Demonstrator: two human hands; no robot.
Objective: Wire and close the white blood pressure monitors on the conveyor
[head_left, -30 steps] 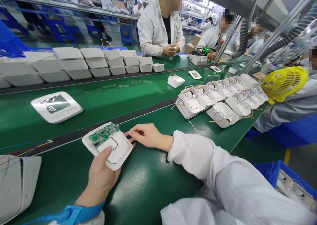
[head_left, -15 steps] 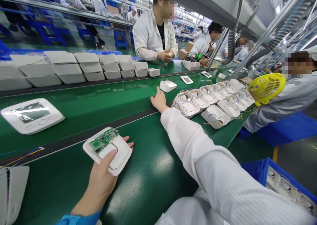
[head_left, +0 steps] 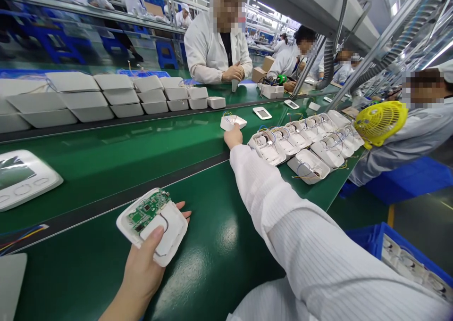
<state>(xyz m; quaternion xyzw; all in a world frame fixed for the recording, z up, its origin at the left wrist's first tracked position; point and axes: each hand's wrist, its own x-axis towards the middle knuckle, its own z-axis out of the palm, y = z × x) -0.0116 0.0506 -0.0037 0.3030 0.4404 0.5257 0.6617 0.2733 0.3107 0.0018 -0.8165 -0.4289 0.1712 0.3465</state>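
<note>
My left hand (head_left: 143,267) grips a white plastic cover (head_left: 174,224), its inner side up, thumb pressed on the inside and fingers beneath. A green circuit board (head_left: 148,210) sits in the upper part of that cover, with a dark wire curving beside it. Stretched far forward, my right hand (head_left: 233,138) has its fingers on the near edge of a white wired housing (head_left: 231,121) on the belt. My fingertips are partly hidden at its rim. Thin coloured wires stick up from this housing.
Open white housings (head_left: 267,147) with wires stand in rows right of my right arm. White housings (head_left: 138,96) are stacked along the belt's far side. A display unit (head_left: 26,177) lies at left. A yellow fan (head_left: 382,123) and blue crate (head_left: 384,241) are at right; a co-worker (head_left: 217,52) sits opposite.
My right hand has moved forward onto the wired housing and closed on its near edge. The display unit on the belt has shifted left. My left hand still holds the cover.
</note>
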